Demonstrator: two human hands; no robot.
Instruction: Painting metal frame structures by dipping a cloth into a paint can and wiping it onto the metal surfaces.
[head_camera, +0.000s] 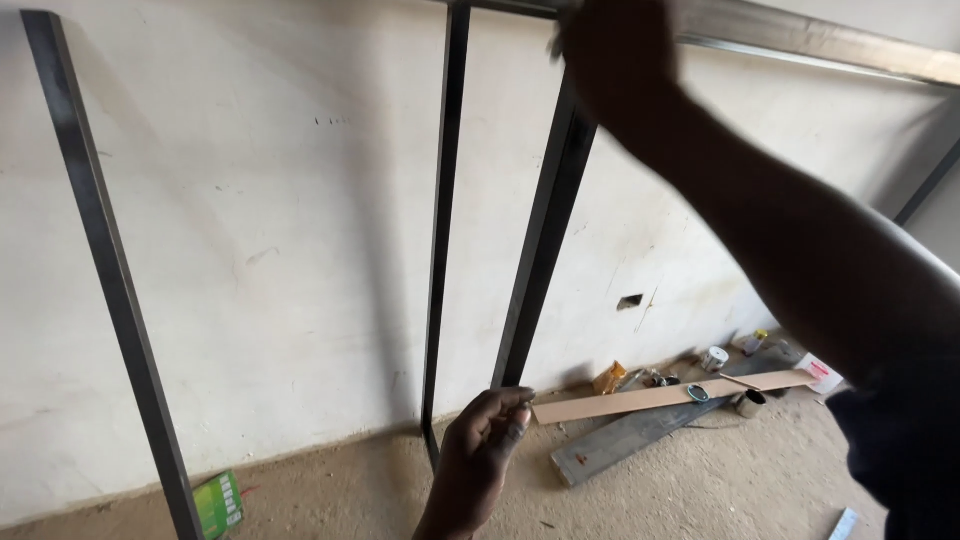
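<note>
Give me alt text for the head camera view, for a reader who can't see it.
A left hand grips the bottom of a loose dark metal bar while the right hand holds its top against a horizontal metal rail, before a whitewashed wall.

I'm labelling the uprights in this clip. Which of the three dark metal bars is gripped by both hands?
The rightmost, slanted bar: the left hand is at its lower end, the right hand at its top. The other two stand untouched.

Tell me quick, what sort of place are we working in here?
Likely an unfinished room or small metalwork site. Dark metal bars stand against a bare plastered wall, the floor is dusty and raw, and a plank, tins and scraps lie along the wall's foot.
</note>
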